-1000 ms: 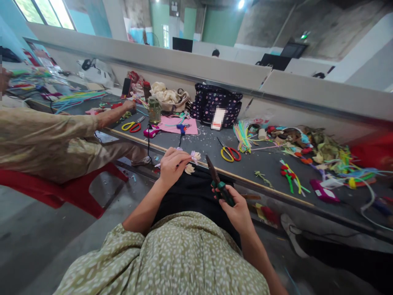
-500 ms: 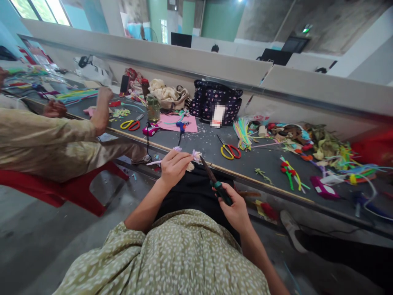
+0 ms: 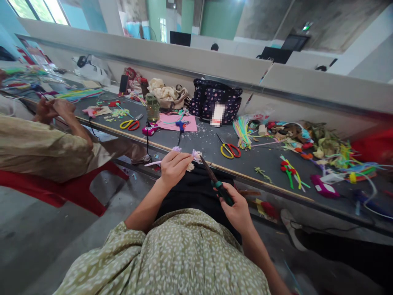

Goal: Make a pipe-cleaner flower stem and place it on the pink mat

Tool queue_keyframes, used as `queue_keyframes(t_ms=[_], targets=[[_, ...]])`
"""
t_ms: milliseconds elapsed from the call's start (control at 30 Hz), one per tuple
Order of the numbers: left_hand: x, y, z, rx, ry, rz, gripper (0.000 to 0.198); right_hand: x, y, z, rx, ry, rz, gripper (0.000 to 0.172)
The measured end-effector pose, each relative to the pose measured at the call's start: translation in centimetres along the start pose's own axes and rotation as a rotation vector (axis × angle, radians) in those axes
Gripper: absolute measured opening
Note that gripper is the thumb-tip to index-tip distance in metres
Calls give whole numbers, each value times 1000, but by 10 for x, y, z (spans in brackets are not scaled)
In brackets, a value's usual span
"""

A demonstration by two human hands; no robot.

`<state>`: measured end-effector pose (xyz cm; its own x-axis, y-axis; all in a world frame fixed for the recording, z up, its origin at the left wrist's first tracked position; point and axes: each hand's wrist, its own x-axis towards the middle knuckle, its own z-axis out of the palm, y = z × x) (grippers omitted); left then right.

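Note:
My left hand (image 3: 174, 168) pinches a lilac pipe-cleaner flower piece. Its pale stem (image 3: 152, 163) sticks out to the left, and a lilac and cream fuzzy tuft (image 3: 196, 155) shows beyond the fingertips. A cream tuft (image 3: 190, 167) hangs just below the fingers. In my right hand (image 3: 236, 207) is a green-handled tool (image 3: 224, 194) with a long, tapering, brownish metal end. Its tip is at the lilac and cream tuft; whether they touch I cannot tell. Both hands are above my lap, by the table's front edge.
Red-and-yellow scissors (image 3: 230, 150) lie on the dark table (image 3: 202, 141). Behind are a blue glue gun (image 3: 181, 125) on pink paper, a glass jar (image 3: 152, 108) and a dotted bag (image 3: 201, 98). Pipe cleaners (image 3: 242, 135) are bundled right. A co-worker's hands (image 3: 63, 107) are left.
My hands, the flower piece and the tool are nearly still. At the left, the co-worker's raised hand has moved left and down, and both of that person's hands are now together.

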<state>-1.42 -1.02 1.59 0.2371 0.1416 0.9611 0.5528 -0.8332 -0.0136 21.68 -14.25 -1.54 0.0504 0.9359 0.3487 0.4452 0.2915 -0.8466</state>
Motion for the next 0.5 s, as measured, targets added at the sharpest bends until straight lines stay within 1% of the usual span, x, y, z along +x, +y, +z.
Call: queue_keyframes(t_ms=[233, 367, 500], targets=[[-3, -2, 2, 1, -49, 2, 23, 1, -2, -1, -16, 14, -20, 44], [-5, -2, 2, 0, -82, -17, 22, 2, -3, -1, -19, 19, -18, 41], [-6, -2, 3, -18, -76, -32, 21, 2, -3, 0, -6, 12, 4, 39]])
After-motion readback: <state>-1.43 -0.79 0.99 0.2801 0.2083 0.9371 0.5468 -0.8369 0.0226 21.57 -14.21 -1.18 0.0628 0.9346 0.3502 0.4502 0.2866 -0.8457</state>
